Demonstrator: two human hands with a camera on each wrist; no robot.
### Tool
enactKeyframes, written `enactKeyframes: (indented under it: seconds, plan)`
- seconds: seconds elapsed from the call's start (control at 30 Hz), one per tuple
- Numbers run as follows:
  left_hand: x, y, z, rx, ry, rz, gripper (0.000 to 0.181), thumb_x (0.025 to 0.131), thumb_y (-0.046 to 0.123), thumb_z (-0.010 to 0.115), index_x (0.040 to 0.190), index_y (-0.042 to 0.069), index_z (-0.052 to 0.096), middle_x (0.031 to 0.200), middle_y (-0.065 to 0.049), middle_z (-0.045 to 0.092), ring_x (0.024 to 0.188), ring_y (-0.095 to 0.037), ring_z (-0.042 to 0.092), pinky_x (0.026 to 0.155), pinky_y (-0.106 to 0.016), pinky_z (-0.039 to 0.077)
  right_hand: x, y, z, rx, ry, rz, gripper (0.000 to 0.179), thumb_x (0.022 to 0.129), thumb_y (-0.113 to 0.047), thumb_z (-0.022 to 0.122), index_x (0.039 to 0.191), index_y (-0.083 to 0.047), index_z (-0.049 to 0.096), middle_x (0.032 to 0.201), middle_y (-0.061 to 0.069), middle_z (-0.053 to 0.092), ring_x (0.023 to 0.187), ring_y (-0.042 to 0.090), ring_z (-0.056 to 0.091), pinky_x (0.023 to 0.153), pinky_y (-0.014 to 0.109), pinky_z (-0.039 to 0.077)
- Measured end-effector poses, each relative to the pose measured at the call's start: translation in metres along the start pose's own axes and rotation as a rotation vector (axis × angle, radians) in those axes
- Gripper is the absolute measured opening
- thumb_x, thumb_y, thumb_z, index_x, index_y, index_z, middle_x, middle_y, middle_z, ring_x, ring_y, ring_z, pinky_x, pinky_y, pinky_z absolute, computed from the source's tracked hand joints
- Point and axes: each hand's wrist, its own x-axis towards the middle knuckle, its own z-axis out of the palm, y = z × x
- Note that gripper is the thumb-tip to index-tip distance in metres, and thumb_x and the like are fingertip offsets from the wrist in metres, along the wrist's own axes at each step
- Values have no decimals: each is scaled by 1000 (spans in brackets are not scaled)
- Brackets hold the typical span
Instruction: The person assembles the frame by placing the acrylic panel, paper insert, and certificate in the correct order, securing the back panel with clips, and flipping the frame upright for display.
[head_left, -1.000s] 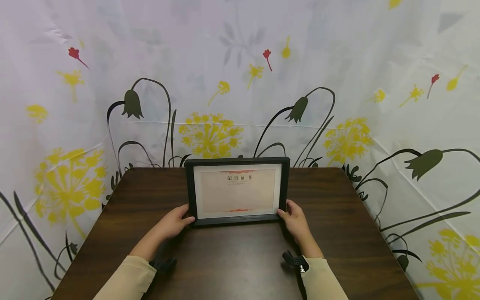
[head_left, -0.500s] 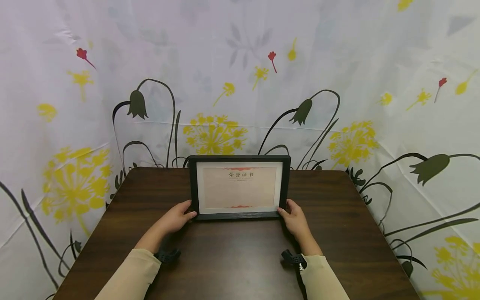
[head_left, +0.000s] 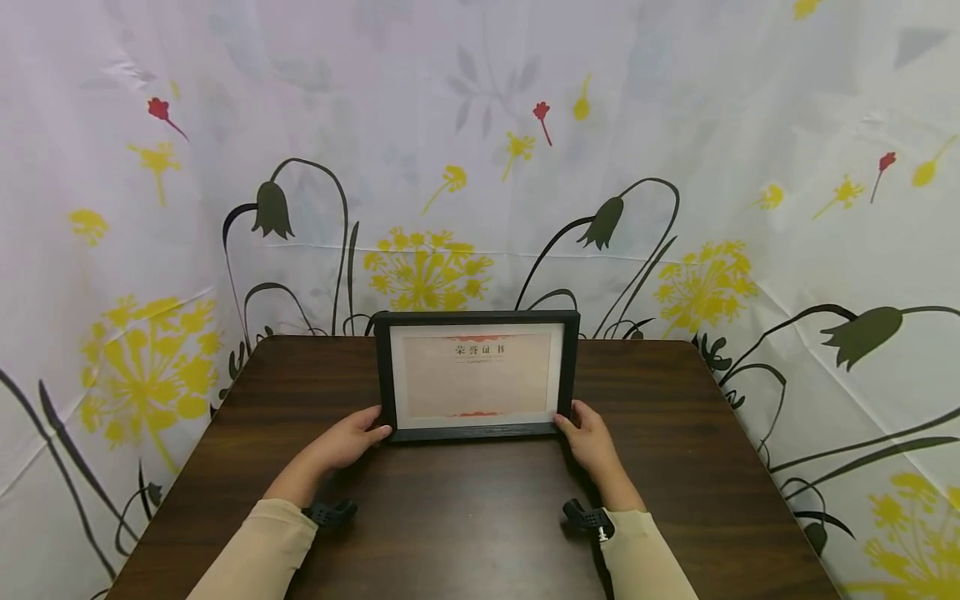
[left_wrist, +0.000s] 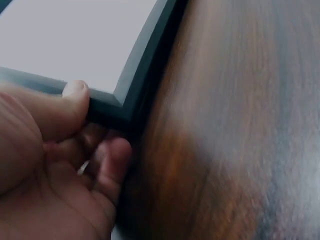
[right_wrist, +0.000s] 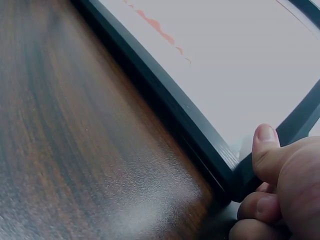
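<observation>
A black picture frame [head_left: 480, 432] stands tilted up on the brown table, its face toward me. Inside its white mat sits a pale certificate [head_left: 476, 383] with red trim and a line of dark characters at the top. My left hand [head_left: 347, 440] grips the lower left corner, thumb on the front edge and fingers behind, as the left wrist view shows closely. At the lower right corner my right hand [head_left: 588, 437] pinches the frame the same way. In the right wrist view, the right thumb [right_wrist: 265, 150] presses the front of the black border.
The dark wood table [head_left: 465, 517] runs under both forearms. Behind and beside it hangs a white curtain [head_left: 465, 167] printed with yellow, red and dark green flowers. A black strap [head_left: 330, 512] is on the left wrist, another black strap [head_left: 588, 518] on the right.
Over the last second the frame's lower edge has come slightly up in the head view, which itself shifted a little. Both hands keep their hold; almost nothing has moved in the last half second.
</observation>
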Motion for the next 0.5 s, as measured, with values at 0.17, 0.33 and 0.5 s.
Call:
enactKeyframes:
  seconds: [0.17, 0.33, 0.5]
  plan:
    - [-3, -9, -2, -73, -62, 6, 87, 111, 26, 64, 167, -16, 12, 176, -38, 9, 164, -57, 9, 132, -71, 15, -3, 0, 1, -37, -20, 26, 28, 108, -22, 70, 129, -2, 70, 130, 15, 75, 124, 31, 65, 111, 54, 49]
    - [-1, -11, -2, -87, -68, 19, 88, 110, 25, 66, 167, -17, 13, 176, -39, 10, 164, -58, 10, 131, -71, 16, -4, 1, 1, -14, -14, 32, 28, 108, -24, 71, 127, -4, 71, 126, 12, 76, 118, 24, 66, 107, 47, 51]
    - [-4, -11, 7, -73, -10, 63, 89, 108, 25, 71, 167, -15, 19, 170, -41, 30, 156, -58, 35, 126, -69, 34, -5, 2, -4, 91, -10, 86, 35, 109, -29, 69, 134, -4, 64, 119, 16, 70, 73, 17, 64, 65, 30, 53]
